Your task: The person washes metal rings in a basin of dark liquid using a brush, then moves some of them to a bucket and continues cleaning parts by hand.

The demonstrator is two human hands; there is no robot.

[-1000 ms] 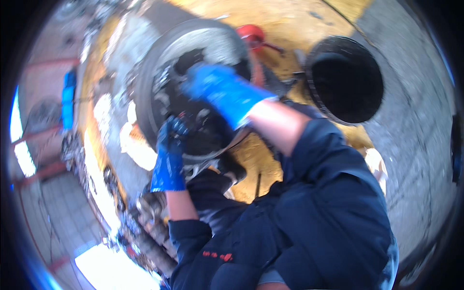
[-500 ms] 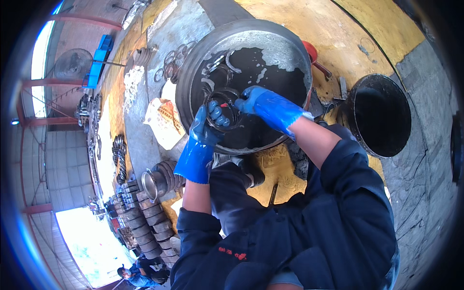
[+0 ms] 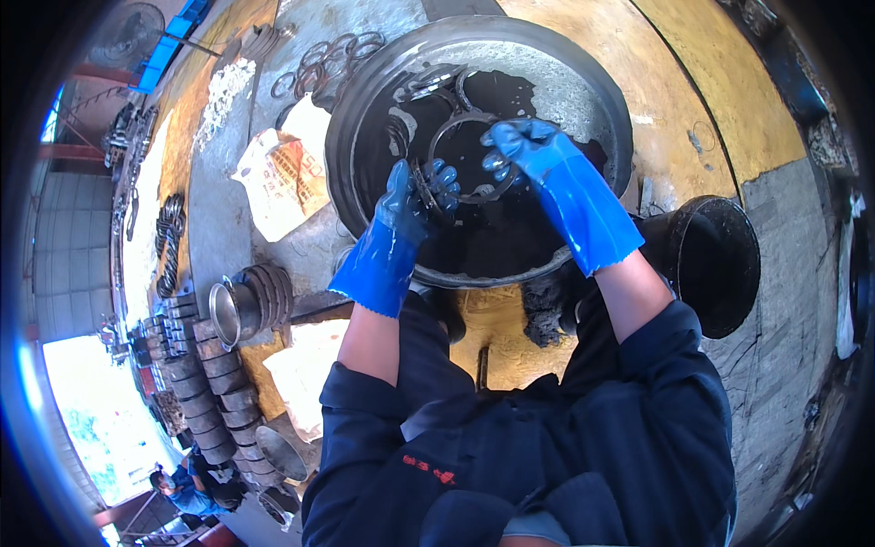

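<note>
A: Where do my hands lie?

B: My left hand (image 3: pixel 415 208), at seven o'clock over the basin (image 3: pixel 338 146), curls around dark rings (image 3: pixel 424 186); my right hand (image 3: pixel 530 150), at three, half-closed, appears to pinch a thin ring (image 3: pixel 474 198) between them.

A: Good technique?

B: I'd judge: fingertips on the edge, firm against slipping, above the dark liquid (image 3: pixel 465 248), short of the bucket (image 3: pixel 659 242) at four.

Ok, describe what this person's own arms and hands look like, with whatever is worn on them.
The left hand and right hand wear matching blue gloves, shiny and wet-looking, darker toward the fingers. Their long cuffs end in a wavy edge. Above them, the forearms are partly bare, up to dark navy sleeves. No cables show.
</note>
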